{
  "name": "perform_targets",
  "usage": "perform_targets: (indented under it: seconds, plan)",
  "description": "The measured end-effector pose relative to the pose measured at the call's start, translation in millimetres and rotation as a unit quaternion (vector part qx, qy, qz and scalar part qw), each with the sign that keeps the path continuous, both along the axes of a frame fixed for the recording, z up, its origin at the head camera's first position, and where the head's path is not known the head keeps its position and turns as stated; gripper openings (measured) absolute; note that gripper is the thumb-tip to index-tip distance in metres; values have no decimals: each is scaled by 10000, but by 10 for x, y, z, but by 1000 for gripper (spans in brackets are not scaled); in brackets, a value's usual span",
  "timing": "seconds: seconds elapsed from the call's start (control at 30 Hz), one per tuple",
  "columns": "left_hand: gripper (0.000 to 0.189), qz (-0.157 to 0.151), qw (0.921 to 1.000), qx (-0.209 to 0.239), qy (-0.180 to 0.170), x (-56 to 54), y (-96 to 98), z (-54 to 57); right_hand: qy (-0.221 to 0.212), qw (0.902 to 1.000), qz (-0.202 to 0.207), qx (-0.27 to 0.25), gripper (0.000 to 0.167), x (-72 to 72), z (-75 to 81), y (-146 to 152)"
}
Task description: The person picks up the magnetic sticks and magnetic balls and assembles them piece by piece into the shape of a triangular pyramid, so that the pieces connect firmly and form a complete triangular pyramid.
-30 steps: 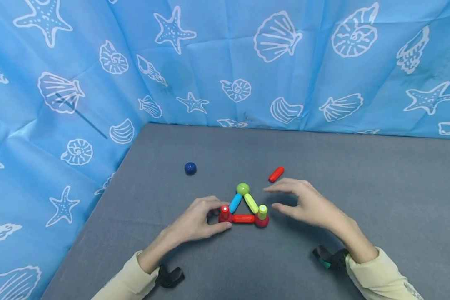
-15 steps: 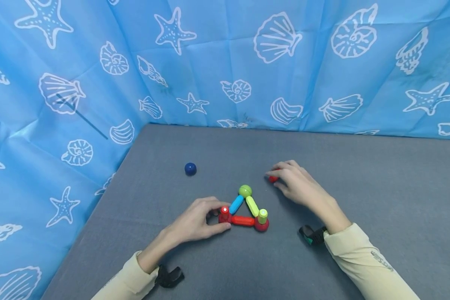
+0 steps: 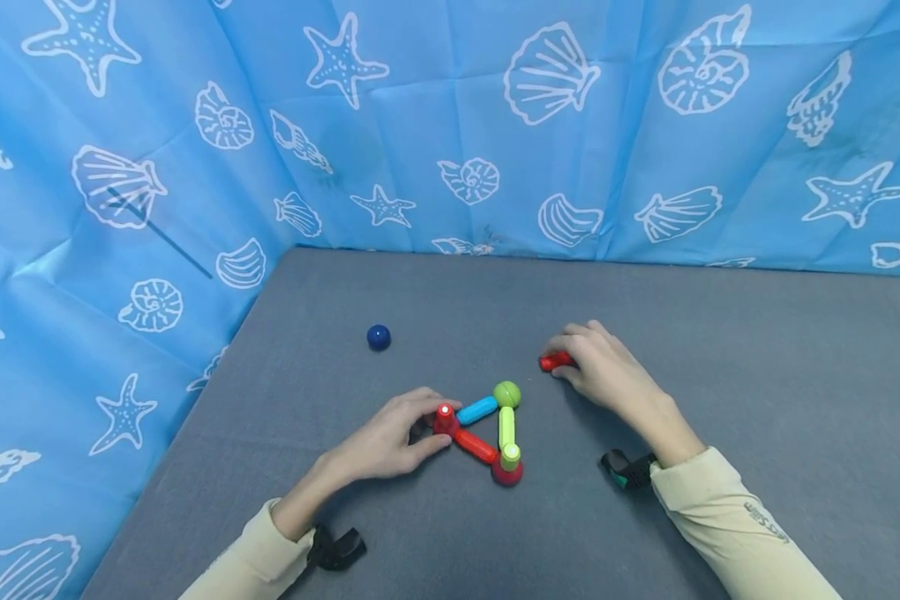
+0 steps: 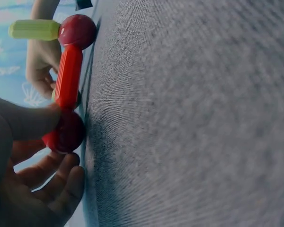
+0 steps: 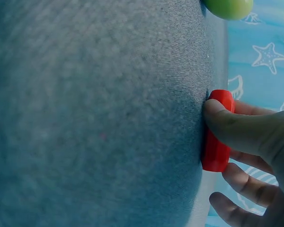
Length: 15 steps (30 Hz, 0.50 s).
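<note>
A triangle of magnetic rods and balls lies on the grey cloth. Its sides are a blue rod (image 3: 477,410), a yellow-green rod (image 3: 506,427) and a red rod (image 3: 476,447). At the corners sit a green ball (image 3: 507,394), a near dark red ball (image 3: 507,473) and a left dark red ball (image 4: 70,131). Short rods stand up from both red balls, one yellow-green (image 3: 510,455), one red (image 3: 445,415). My left hand (image 3: 397,437) holds the left red ball between thumb and fingers. My right hand (image 3: 603,367) pinches a loose red rod (image 5: 217,153), low at the cloth.
A dark blue ball (image 3: 378,337) lies alone at the back left of the table (image 3: 690,325). Behind and to the left hangs a blue curtain (image 3: 405,92) with white shells and starfish. Black straps sit on both wrists.
My right hand has reached forward to the loose red rod, now pinched and turned more sideways. Under my left hand the triangle has swung clockwise, its green ball moving right and nearer.
</note>
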<state>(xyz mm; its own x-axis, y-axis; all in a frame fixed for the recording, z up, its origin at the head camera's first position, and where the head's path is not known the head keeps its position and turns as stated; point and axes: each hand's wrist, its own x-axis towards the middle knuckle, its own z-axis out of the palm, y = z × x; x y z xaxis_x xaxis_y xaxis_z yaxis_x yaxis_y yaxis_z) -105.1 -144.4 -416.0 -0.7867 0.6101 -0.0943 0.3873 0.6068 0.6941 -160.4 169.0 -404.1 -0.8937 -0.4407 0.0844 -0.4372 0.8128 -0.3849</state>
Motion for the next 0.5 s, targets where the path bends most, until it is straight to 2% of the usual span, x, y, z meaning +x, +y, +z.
perform_targets:
  seconds: [0.13, 0.2, 0.3, 0.4, 0.5]
  plan:
    - [39, 123, 9996, 165, 212, -19, 2, -20, -56, 10000, 24, 10, 25, 14, 0, 13]
    - [40, 289, 9987, 271, 331, -27, 5, -37, -38, 10000, 25, 39, 25, 22, -7, 14]
    - [43, 785, 9948, 417, 505, -32, 19, -64, 26, 10000, 33, 44, 24, 37, -21, 12]
    - [45, 1352, 9876, 546, 590, -35, 43, -76, 12, 9999, 43, -95, 25, 49, -24, 5]
    - [57, 1524, 9866, 455, 362, -25, 44, -61, -112, 9981, 175, -572, 25, 58, -21, -6]
